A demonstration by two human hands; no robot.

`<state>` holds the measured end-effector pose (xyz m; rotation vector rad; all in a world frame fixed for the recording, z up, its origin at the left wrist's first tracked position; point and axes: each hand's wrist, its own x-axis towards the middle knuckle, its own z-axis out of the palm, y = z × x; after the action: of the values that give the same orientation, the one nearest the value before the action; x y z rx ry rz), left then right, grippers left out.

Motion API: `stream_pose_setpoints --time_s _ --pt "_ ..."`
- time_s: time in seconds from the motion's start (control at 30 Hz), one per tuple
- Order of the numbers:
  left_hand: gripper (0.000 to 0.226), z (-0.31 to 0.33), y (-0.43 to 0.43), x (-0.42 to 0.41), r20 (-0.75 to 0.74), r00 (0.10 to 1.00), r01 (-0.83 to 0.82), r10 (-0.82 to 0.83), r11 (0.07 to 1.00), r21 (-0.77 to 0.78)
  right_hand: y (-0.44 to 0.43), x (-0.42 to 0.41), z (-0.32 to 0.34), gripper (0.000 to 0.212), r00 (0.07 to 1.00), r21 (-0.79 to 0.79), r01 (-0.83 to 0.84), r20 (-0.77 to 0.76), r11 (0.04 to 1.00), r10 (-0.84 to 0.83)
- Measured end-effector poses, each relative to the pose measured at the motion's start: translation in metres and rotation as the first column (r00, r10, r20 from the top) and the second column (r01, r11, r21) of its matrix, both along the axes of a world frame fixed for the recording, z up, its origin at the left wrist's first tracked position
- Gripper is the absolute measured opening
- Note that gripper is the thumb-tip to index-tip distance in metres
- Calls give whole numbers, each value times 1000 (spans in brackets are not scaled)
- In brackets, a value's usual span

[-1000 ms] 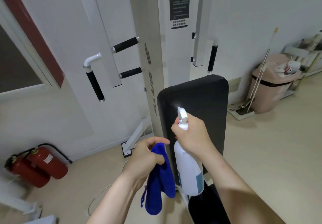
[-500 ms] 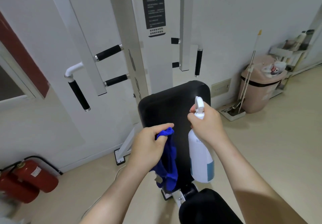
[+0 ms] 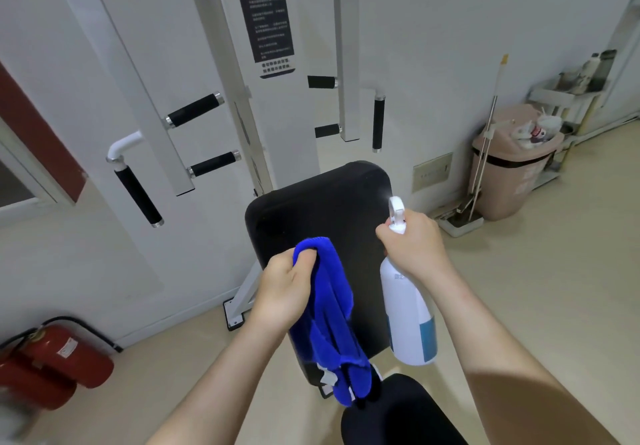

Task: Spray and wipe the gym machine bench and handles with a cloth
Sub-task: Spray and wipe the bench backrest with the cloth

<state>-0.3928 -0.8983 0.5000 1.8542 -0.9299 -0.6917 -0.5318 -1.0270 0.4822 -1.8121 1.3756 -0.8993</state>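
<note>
The black padded backrest (image 3: 322,202) of the white gym machine stands upright in front of me, and the black seat pad (image 3: 398,413) shows at the bottom edge. My left hand (image 3: 284,288) grips a blue cloth (image 3: 329,320) that hangs against the lower backrest. My right hand (image 3: 415,250) holds a white spray bottle (image 3: 408,316) by its neck, nozzle pointing at the backrest's upper right corner, where a faint mist shows. Black foam handles (image 3: 194,110) (image 3: 138,197) (image 3: 378,124) stick out from the white frame behind.
Two red fire extinguishers (image 3: 52,365) lie on the floor at the lower left. A pink bin (image 3: 509,167) with a mop and dustpan (image 3: 460,223) stands against the wall at right, next to a small shelf (image 3: 571,91). The floor is beige.
My view has shifted so the backrest sits more central. My left hand has lifted the cloth up onto the backrest. My right hand has carried the bottle to the right side.
</note>
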Motion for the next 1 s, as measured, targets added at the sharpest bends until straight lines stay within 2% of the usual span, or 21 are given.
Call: stream_pose_setpoints --time_s 0.1,0.17,0.23,0.3,0.4,0.47,0.53,0.6,0.67,0.7,0.73,0.77,0.8,0.83,0.87,1.0 --pt "33 0 8 -4 -211 976 -41 48 999 34 10 -1 -3 7 992 19 -114 53 993 113" --pt "32 0 15 -4 -269 960 -64 72 997 39 23 2 -7 7 972 13 -233 46 972 232" --pt "31 -1 23 -2 -298 951 -82 87 996 30 37 9 -16 8 945 -3 -324 -43 946 323" --pt "29 -4 30 1 -341 932 -131 120 991 -8 51 16 -29 8 927 8 -366 -88 930 366" --pt "25 4 30 18 -411 896 -249 170 957 -148 67 24 -43 8 937 30 -347 -38 937 348" --pt "20 22 19 34 -375 914 -271 155 921 -280 74 29 -42 7 947 43 -321 22 946 320" --pt "16 49 4 46 -323 944 -217 71 869 -444 78 33 -36 7 945 45 -322 83 946 317" --pt "21 75 -9 53 -218 974 -71 -67 821 -567 80 40 -27 2 928 22 -357 117 934 353" --pt "41 80 -19 62 55 981 183 -184 808 -560 78 47 -18 3 925 5 -357 138 934 353" --pt "54 73 -24 69 314 928 327 -200 842 -430 76 49 -15 4 928 0 -345 153 939 341" --pt "63 60 -29 78 642 740 411 -199 890 -198 74 51 -14 5 931 -8 -326 171 945 323" --pt "71 41 -31 86 876 436 372 -205 928 32 73 52 -13 5 936 -15 -304 182 953 301" --pt "78 21 -35 95 965 146 303 -220 938 168 70 54 -13 6 944 -20 -274 186 962 273" --pt "84 5 -35 100 973 -15 252 -231 941 227 69 55 -13 8 951 -20 -251 179 968 251" --pt "88 -6 -37 105 977 -63 245 -203 946 212 66 57 -13 11 958 -20 -231 168 973 231" --pt "78 -23 -54 113 998 -59 332 29 943 -7 55 62 -20 10 974 -22 -175 141 984 177"
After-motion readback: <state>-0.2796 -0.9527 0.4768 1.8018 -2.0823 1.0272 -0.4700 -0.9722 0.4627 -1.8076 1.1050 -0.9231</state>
